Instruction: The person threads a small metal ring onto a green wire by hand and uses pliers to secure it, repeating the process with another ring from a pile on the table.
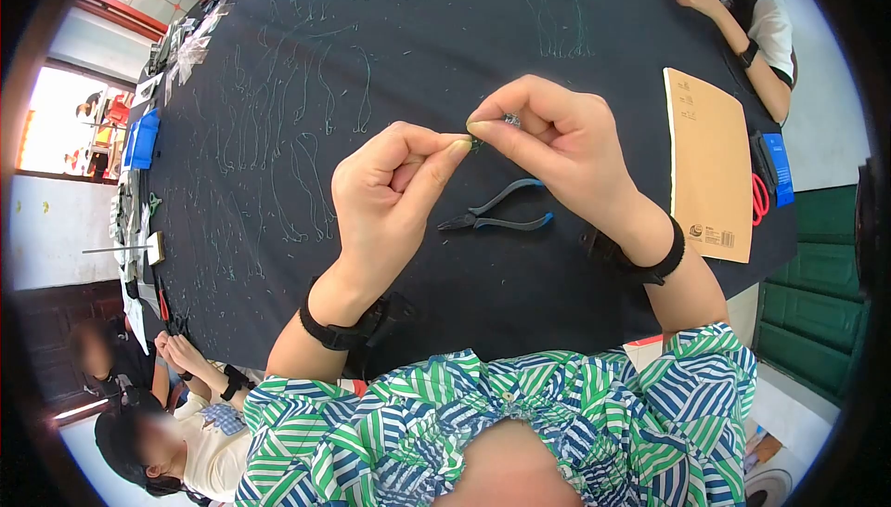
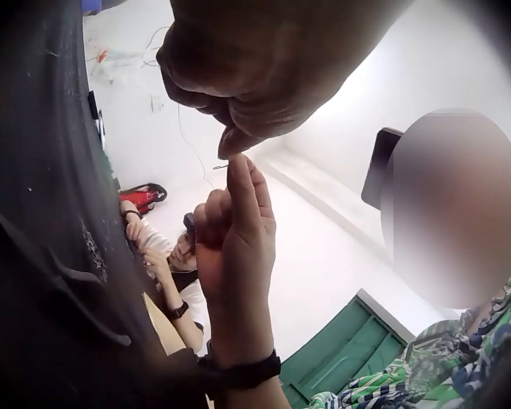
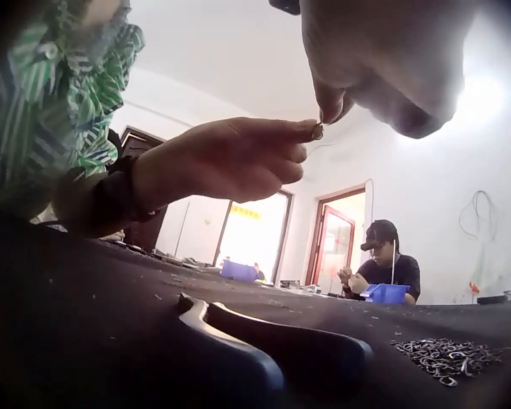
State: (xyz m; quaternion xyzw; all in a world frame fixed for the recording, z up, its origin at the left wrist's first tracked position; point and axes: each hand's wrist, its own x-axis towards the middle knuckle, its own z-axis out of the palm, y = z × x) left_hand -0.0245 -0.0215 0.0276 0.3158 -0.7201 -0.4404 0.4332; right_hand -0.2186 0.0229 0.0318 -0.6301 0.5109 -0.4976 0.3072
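In the head view my left hand (image 1: 385, 196) and right hand (image 1: 566, 149) meet fingertip to fingertip above the black-covered table. Thumb and forefinger of each hand pinch a tiny green piece (image 1: 476, 145), mostly hidden by the fingertips; I cannot tell its exact kind. The right wrist view shows a small glint of this piece between the two hands. Below them, pliers with blue-grey handles (image 1: 510, 207) lie with their handles spread. A small heap of metal chain links (image 3: 450, 358) sits on the cloth, partly hidden behind my right hand in the head view.
Long thin greenish strands (image 1: 302, 89) spread over the cloth's left and far parts. A brown paper pad (image 1: 710, 168) lies at the right, beside red-handled scissors (image 1: 760, 199) and a blue packet (image 1: 778, 168). Other people sit around the table; blue bins (image 1: 142, 140) stand along its edge.
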